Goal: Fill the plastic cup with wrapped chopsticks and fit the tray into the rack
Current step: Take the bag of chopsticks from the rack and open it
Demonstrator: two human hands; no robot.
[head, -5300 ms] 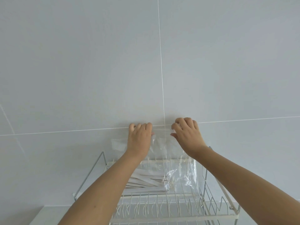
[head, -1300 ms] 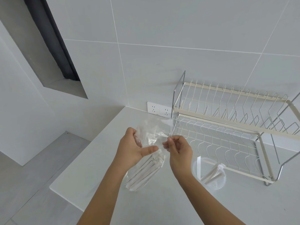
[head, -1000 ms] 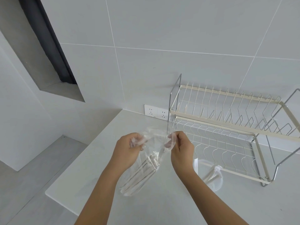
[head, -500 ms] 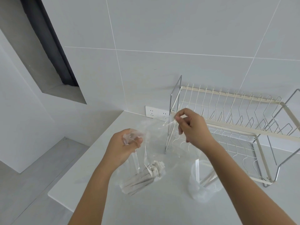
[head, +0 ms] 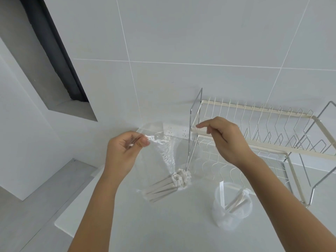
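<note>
Head view: bag between left fingers

Bare counter between bag and cup

A white table meets a tiled wall. A white socket sits low on the wall, just above the table's back edge. At left a recess with a dark frame opens above a grey floor.

Clear plastic cup upright holding few wrapped chopsticks, before the two-tier wire rack.
</note>
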